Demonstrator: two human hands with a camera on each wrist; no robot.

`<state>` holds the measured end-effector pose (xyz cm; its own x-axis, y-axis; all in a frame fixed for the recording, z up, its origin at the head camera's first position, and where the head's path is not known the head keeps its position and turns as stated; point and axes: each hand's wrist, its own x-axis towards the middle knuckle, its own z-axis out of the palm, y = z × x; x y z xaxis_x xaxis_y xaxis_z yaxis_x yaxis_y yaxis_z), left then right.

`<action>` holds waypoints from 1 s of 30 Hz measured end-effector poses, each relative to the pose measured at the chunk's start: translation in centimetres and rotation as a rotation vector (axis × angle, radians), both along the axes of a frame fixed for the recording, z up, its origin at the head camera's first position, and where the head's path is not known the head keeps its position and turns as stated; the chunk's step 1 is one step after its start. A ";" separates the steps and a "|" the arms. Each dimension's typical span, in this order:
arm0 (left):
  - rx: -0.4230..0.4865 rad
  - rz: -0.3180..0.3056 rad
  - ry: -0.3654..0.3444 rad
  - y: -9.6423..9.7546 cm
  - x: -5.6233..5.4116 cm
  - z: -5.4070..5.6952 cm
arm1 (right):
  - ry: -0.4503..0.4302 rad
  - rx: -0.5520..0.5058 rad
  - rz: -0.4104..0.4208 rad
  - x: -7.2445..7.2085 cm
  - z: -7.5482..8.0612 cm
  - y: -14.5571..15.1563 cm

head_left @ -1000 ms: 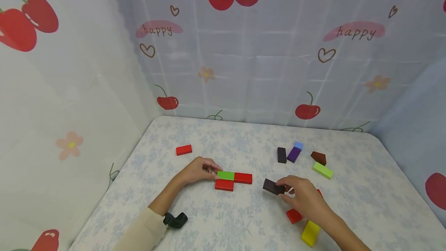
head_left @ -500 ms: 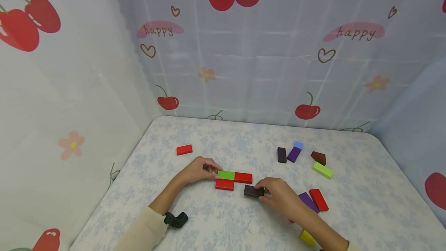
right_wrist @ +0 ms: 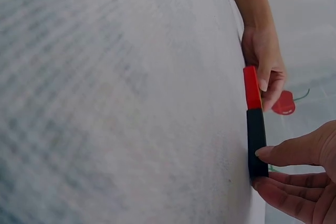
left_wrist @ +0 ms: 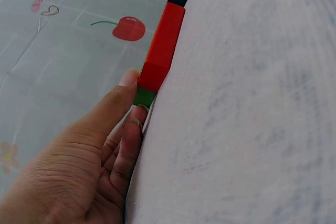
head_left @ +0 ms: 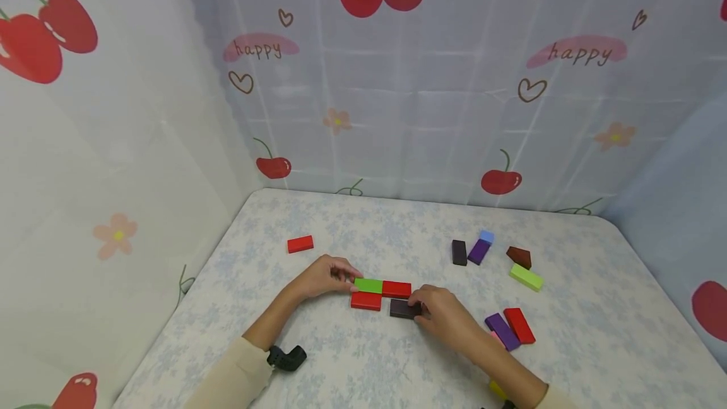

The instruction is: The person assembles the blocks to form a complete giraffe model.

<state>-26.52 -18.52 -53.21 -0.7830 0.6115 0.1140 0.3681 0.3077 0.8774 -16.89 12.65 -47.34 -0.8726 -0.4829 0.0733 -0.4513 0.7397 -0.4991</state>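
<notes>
At the far left of the table (head_left: pixel 341 358), a lone red block (head_left: pixel 300 244), well apart from the others. Next, the left hand (head_left: pixel 324 278), with fingers pinching the left end of the green block (head_left: pixel 368 286). Directly in front of the green block, touching as it seems, the front red block (head_left: pixel 366 302); in the same row as the green, at its right end, the rear red block (head_left: pixel 396 290). Then the dark block (head_left: pixel 402 310), lying in front of the rear red block, with a narrow gap to the front red block, and with its right end pinched between thumb and fingers of the right hand (head_left: pixel 449 319). Probably light and stiff, both held blocks, and hardly fragile; with smooth faces, so perhaps a little slippery, and easy to push out of line by a small knock. Best to hold near one end, by the two opposite long sides, leaving the other end free and visible. Farther to the right, a black block (head_left: pixel 459 253), a purple block (head_left: pixel 479 252), a blue block (head_left: pixel 486 237), a brown block (head_left: pixel 519 257) and a lime block (head_left: pixel 526 277).
</notes>
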 end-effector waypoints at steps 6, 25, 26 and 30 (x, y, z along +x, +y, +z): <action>0.002 -0.005 0.004 0.3 0.5 1.0 | 0.021 -0.045 -0.021 0.0 -0.2 -0.1; 0.013 -0.001 -0.005 0.5 1.8 3.4 | 0.073 -0.069 -0.033 -0.3 -0.3 -1.8; 0.013 -0.001 -0.007 0.5 1.8 3.4 | 0.074 -0.072 -0.032 -0.3 -0.3 -1.8; 0.017 -0.001 -0.012 0.6 1.9 3.5 | 0.076 -0.075 -0.026 -0.4 -0.4 -1.8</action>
<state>-24.65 -17.94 -49.75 -0.7839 0.6102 0.1148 0.3576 0.2925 0.8869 -17.32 10.83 -47.76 -0.8754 -0.4508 0.1744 -0.4709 0.7137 -0.5186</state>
